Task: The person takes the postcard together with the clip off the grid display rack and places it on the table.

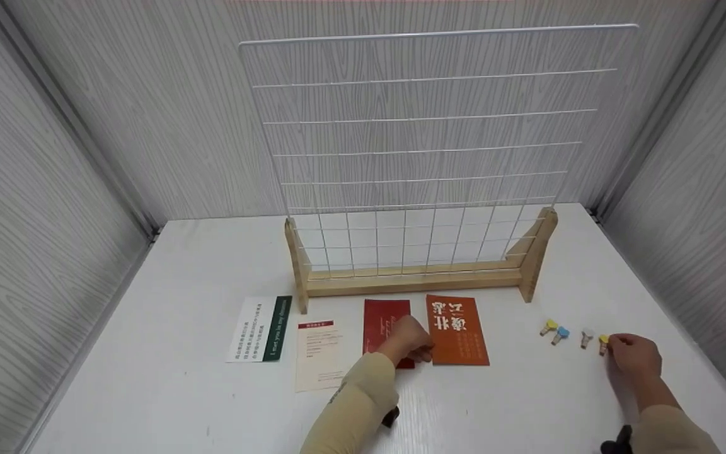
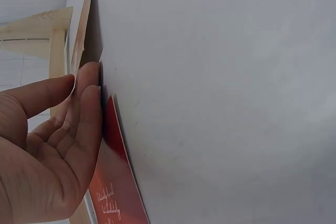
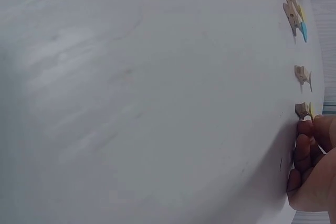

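My left hand (image 1: 408, 337) reaches over the red card (image 1: 387, 312) and pinches the near left edge of the orange card (image 1: 460, 331), which has white lettering. In the left wrist view, thumb and fingertips meet on that lifted edge, while the red card (image 2: 118, 177) lies under the hand. Over on the right, my right hand (image 1: 637, 356) pinches a small wooden clothespin with a yellow top (image 1: 603, 344). Beside it on the table lie a clothespin with a white top (image 1: 587, 338), one with a blue top (image 1: 560, 335) and another yellow one (image 1: 549, 326).
A white wire grid (image 1: 413, 151) stands in a wooden base (image 1: 413, 284) behind the cards. Left of the red card lie a cream card (image 1: 319, 353) and a white-and-green card (image 1: 259, 331). Pale panel walls (image 1: 54, 208) enclose the white table (image 1: 167, 378).
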`<move>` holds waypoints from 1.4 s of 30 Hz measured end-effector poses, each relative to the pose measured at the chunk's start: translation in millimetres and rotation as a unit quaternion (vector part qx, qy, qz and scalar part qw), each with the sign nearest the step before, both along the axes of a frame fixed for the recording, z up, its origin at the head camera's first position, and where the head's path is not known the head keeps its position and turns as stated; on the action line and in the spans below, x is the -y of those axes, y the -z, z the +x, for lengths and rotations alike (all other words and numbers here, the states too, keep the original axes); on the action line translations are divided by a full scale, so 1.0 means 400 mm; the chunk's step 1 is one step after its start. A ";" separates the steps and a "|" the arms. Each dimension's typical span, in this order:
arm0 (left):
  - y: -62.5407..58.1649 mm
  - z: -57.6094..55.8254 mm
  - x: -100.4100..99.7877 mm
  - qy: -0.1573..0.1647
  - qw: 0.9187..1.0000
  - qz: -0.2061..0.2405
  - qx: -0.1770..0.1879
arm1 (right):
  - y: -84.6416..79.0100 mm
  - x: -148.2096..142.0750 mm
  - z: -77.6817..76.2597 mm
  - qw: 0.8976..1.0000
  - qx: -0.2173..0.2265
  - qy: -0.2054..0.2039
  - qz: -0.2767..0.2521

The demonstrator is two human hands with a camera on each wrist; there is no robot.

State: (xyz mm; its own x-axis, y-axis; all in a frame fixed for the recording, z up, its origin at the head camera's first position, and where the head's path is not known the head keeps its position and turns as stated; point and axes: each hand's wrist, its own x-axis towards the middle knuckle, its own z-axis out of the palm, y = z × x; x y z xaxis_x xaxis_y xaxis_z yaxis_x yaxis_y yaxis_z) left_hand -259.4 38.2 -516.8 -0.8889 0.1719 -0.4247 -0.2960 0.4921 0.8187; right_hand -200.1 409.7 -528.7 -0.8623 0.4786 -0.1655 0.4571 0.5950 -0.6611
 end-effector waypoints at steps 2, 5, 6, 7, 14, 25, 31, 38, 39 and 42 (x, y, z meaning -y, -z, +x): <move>-0.001 0.000 0.001 -0.002 1.000 -0.001 0.000 | 0.001 0.001 -0.002 1.000 0.000 0.003 -0.001; -0.001 0.001 0.003 -0.008 1.000 0.007 -0.001 | 0.004 0.001 -0.005 1.000 0.006 0.005 -0.007; -0.001 0.001 0.004 -0.008 1.000 0.009 -0.002 | 0.004 0.000 -0.006 1.000 0.008 0.004 -0.008; -0.001 0.002 0.004 -0.008 1.000 0.011 -0.003 | 0.004 0.000 -0.006 1.000 0.010 0.004 -0.010; -0.007 0.003 0.014 -0.005 1.000 0.020 -0.013 | 0.002 -0.009 -0.006 1.000 0.008 0.012 -0.027; -0.028 -0.008 0.049 -0.031 0.997 0.040 -0.062 | -0.031 -0.029 0.014 0.998 0.010 0.031 -0.052; -0.046 -0.019 0.088 -0.047 0.986 0.024 -0.157 | -0.054 -0.035 0.021 0.998 -0.013 0.036 -0.044; -0.086 -0.026 0.144 -0.103 0.945 -0.023 -0.310 | -0.016 -0.059 -0.032 0.992 -0.090 0.065 -0.052; -0.093 -0.025 0.151 -0.108 0.940 -0.026 -0.323 | -0.019 -0.052 -0.038 0.991 -0.108 0.067 -0.036; -0.114 -0.023 0.166 -0.104 0.922 -0.057 -0.369 | -0.039 -0.020 -0.056 0.985 -0.158 0.063 0.007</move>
State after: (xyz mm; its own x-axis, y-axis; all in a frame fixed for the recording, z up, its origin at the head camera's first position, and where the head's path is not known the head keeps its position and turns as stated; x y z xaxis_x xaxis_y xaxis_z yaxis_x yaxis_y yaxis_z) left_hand -268.6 -28.2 -471.0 -0.9513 -0.0440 0.3050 0.2237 0.5821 0.7818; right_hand -222.3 417.8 -513.0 -0.8029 0.5858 0.1099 0.3006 0.5572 -0.7740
